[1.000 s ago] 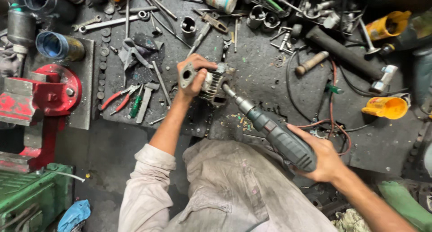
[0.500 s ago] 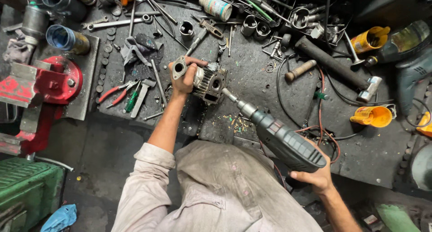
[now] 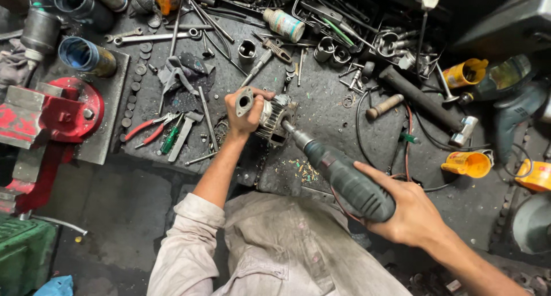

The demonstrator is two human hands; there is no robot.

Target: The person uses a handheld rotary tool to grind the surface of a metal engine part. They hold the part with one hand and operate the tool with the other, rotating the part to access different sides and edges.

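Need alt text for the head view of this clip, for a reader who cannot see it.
Seen from above, a person's left hand grips a ribbed metal motor housing on a cluttered dark workbench, while the right hand holds a grey power drill with its tip against the housing. Wrenches, sockets, red-handled pliers and a red vise lie around.

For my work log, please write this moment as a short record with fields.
left hand: left hand grips the alternator on the bench
right hand: right hand holds the drill
drill tip: set against the alternator
left of the alternator: pliers with red handles, green screwdriver
far left: red vise
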